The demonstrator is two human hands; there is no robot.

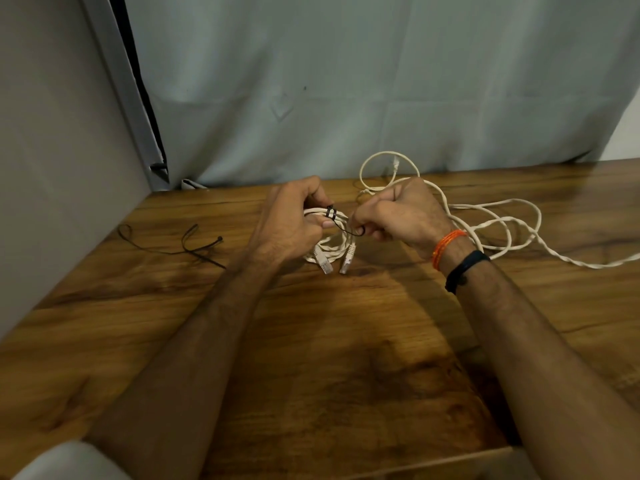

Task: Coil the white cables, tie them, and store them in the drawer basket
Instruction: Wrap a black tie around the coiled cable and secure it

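Wooden table (311, 341) – left hand (287, 223) grips coiled white cable (329, 252) | right hand (398, 216) pinches black zip tie (341, 225) tail | loose cables (498, 223) just behind, spare ties (194, 244) left

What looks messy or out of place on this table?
Behind the right hand, white cables sprawl in loose, tangled loops instead of a neat coil. Spare black ties lie scattered at the left. The coil the left hand holds is being tied with a black tie.

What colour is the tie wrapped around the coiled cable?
Black tie, on the white coiled cable; head view.
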